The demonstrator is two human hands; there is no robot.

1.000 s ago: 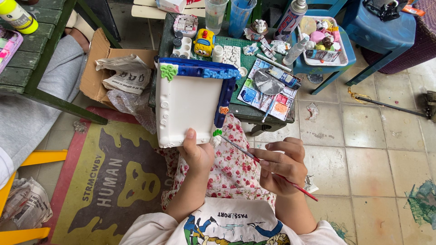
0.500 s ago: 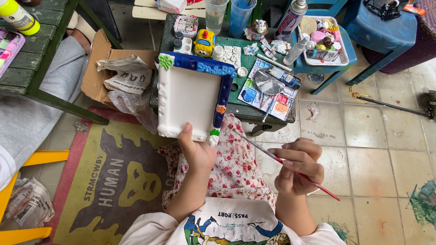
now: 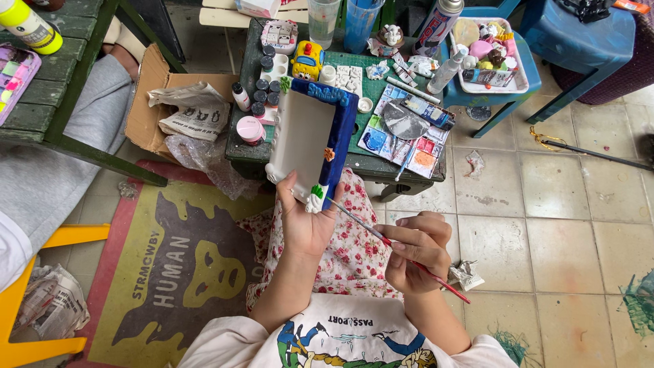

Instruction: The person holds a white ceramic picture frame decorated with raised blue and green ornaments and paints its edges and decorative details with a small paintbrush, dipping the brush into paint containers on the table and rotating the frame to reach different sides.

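I noted the left hand (image 3: 306,221) gripped the white ceramic frame with blue painted border (image 3: 310,140) from below; right hand (image 3: 415,252) pinched a thin red-handled paintbrush (image 3: 381,238), tip touching the frame's lower corner.

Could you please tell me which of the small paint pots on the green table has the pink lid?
It is the wide pot at the table's near left corner, beside the white frame held in the left hand. The pots behind it are smaller, with dark lids.

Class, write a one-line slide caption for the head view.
Left hand tilts a white frame while right hand touches a brush to it.
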